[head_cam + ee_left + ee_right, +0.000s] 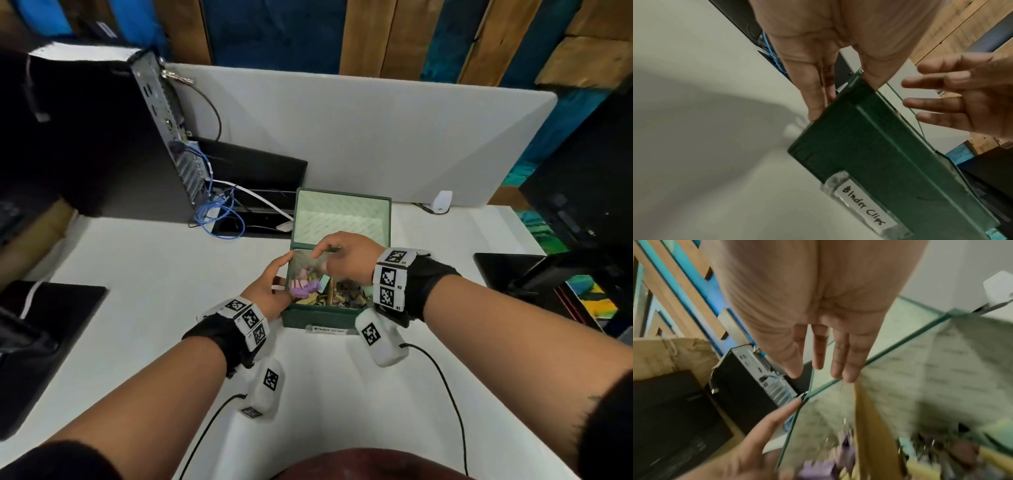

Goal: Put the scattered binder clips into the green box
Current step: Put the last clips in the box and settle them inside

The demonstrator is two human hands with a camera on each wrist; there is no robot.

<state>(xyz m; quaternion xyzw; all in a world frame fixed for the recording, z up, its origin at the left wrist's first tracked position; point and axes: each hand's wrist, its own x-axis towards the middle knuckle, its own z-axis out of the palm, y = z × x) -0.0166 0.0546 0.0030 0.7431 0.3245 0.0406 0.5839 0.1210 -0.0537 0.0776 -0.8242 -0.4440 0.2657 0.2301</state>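
The green box (318,317) stands open on the white table (154,274), its pale-lined lid (342,219) tipped back. A white label (865,209) on its front wall reads "Binder Clips". Inside lie several binder clips (339,296), among them a purple one (303,290); in the right wrist view the clips (941,454) are blurred. My left hand (274,291) holds the box's left wall, thumb on the rim (873,81) and fingers (816,104) along the outside. My right hand (346,260) hovers over the box with straight, spread fingers (931,104) and holds nothing.
A black computer tower (102,137) with blue cables (219,212) stands at the back left, with a black tray (253,178) beside it. A white divider (376,137) closes the back. Dark devices lie at the left (44,342) and right (513,270) edges. A white adapter (442,202) sits behind the box.
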